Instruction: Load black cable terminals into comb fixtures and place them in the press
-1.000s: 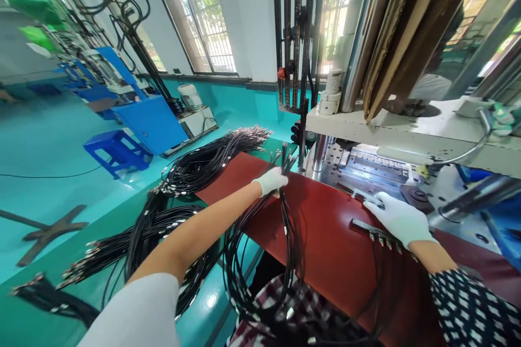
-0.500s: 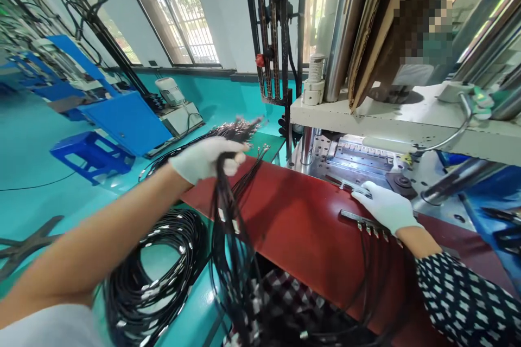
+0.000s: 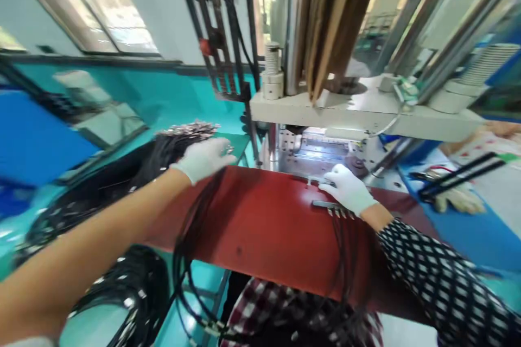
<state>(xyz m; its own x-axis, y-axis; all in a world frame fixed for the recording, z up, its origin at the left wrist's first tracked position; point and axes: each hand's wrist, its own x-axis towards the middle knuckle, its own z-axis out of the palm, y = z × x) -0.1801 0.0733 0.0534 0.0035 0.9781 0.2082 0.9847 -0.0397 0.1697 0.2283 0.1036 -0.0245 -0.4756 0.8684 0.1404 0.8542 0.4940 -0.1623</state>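
The white-gloved left hand (image 3: 204, 158) grips a bundle of thin black cables (image 3: 191, 217) that hangs over the near edge of the red mat (image 3: 264, 227). The white-gloved right hand (image 3: 347, 190) presses flat on a slim metal fixture bar (image 3: 325, 205) on the mat, just before the grey press machine (image 3: 358, 111).

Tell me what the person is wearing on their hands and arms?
Both hands wear thin white gloves: the left hand and the right hand. The right arm has a dark sleeve with white dots. The left forearm is bare, with a bit of pale sleeve at the bottom edge.
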